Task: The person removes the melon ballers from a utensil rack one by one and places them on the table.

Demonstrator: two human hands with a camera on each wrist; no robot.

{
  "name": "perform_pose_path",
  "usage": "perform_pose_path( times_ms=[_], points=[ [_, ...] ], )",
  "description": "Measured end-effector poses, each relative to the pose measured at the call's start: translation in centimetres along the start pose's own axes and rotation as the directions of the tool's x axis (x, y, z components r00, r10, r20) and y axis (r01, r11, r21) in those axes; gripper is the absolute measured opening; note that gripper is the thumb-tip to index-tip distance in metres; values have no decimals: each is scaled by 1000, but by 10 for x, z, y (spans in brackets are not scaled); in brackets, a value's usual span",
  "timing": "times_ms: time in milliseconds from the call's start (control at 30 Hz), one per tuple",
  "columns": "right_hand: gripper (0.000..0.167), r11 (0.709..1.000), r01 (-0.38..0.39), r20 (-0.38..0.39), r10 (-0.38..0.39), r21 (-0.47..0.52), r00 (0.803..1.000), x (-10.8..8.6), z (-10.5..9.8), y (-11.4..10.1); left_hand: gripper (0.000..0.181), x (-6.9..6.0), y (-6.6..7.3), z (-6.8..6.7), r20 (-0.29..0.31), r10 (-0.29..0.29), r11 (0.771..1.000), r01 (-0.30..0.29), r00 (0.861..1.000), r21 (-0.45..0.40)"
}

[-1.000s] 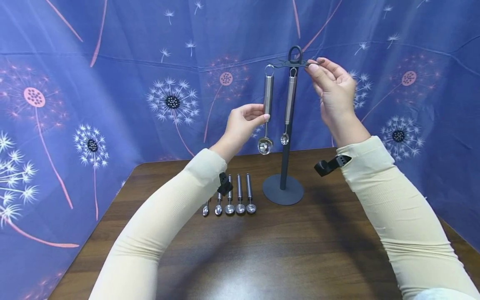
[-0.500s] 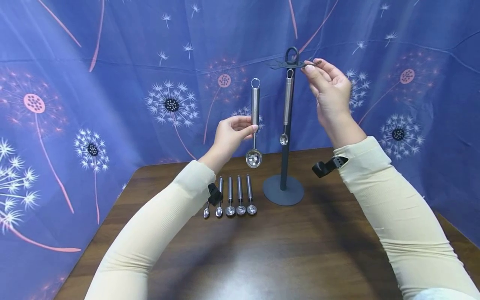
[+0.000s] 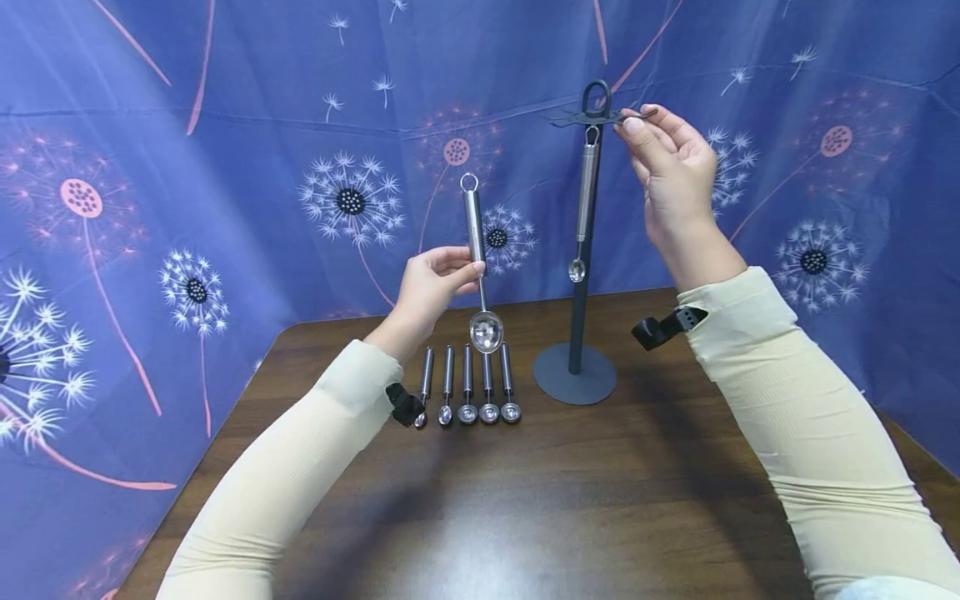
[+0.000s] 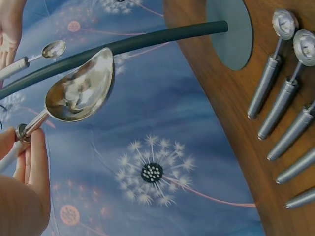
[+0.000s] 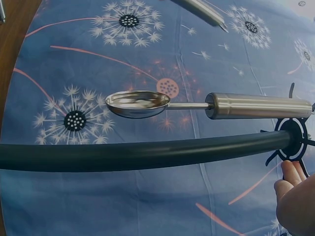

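Note:
My left hand (image 3: 431,287) pinches a large steel spoon (image 3: 486,331) low on its handle, bowl down and hanging ring up, in the air left of the stand. In the left wrist view, the spoon's deep bowl (image 4: 81,91) fills the middle. My right hand (image 3: 678,167) pinches one hook arm at the top of the dark metal rack stand (image 3: 578,325). From another hook of the stand hangs a smaller steel spoon (image 3: 577,270) by its ring; it shows close up, side-on, in the right wrist view (image 5: 140,104).
Several steel spoons (image 3: 489,413) lie side by side on the wooden table (image 3: 540,492), handles pointing away, left of the stand's round base (image 3: 558,387). A blue dandelion-patterned curtain (image 3: 247,100) hangs behind the table and along its sides.
The large spoon, at the stand's left hook one second ago, has come away from it, left and down, with my left hand. My right hand stays on the hook arm.

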State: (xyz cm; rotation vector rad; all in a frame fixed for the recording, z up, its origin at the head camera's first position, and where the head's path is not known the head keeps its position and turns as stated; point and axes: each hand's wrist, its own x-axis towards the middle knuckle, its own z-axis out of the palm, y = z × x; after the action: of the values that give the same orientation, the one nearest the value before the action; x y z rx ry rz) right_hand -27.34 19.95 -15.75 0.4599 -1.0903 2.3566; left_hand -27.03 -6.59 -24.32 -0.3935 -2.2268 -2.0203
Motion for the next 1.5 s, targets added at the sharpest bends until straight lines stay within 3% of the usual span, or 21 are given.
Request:
perform_pose_path(
  times_ms=[500, 733, 933, 1067, 1200, 1500],
  points=[
    [29, 1000, 15, -5, -15, 8, 1000, -1, 1, 1, 32, -21, -43, -53, -113, -113, 994, 111, 987, -21],
    [26, 1000, 17, -3, -17, -5, 1000, 0, 1, 2, 35, -22, -62, -74, -112, -171, 984, 175, 979, 26],
    [26, 1000, 25, -1, -25, -7, 1000, -1, 1, 3, 35, -22, -75, -88, -125, -259, 961, 269, 958, 68],
    [26, 1000, 26, 0, -26, 2, 1000, -1, 2, 3, 34, -23, -84, -97, -139, -314, 933, 332, 939, 138],
    [27, 1000, 25, -4, -25, 1, 1000, -2, 2, 3, 34, -23, -97, -104, -136, -341, 911, 363, 930, 194],
    [23, 999, 40, -12, -40, -8, 999, -1, 2, 3, 32, -19, -128, -113, -119, -398, 880, 415, 909, 230]
  ],
)
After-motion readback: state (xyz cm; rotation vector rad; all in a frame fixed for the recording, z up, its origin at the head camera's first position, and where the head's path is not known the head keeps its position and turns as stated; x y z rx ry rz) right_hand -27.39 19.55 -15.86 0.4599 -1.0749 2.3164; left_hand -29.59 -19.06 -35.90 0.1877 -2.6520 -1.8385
